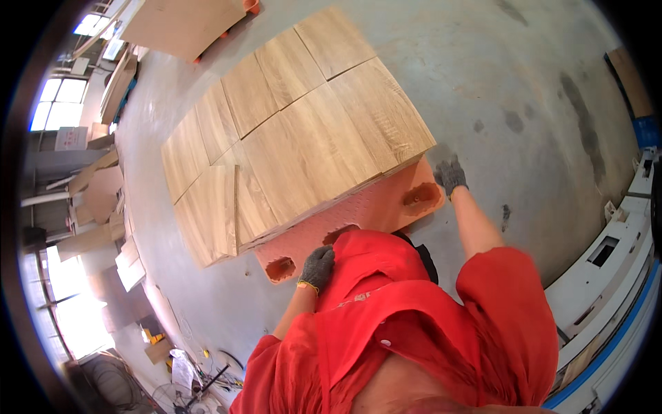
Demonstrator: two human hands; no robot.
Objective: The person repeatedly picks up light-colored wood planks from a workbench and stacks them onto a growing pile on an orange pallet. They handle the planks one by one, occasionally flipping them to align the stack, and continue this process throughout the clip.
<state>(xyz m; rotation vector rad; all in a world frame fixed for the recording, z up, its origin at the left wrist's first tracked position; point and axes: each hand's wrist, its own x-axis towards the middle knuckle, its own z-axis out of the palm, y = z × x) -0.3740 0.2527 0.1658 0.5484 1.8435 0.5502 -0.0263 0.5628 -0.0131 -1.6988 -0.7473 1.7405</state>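
Wood-grain panels (303, 152) lie in several stacks side by side on an orange plastic pallet (372, 203), whose near edge shows with its hollow openings. One narrow panel (229, 207) lies askew on the near left stack. My right hand (451, 175), in a grey knit glove, is over the floor just right of the pallet's near right corner. Its fingers are stretched out, with nothing seen in them. My left hand (317, 268), gloved alike, rests against my red apron (365, 269) near the pallet's front edge. Its fingers lie over the cloth, holding nothing visible.
A white machine with a blue strip (607, 276) runs along the right. Another large board stack (183, 27) stands at the far left. Offcut boards (100, 193) lean along the left wall below windows. Cables and a fan-like item (200, 386) are at the lower left.
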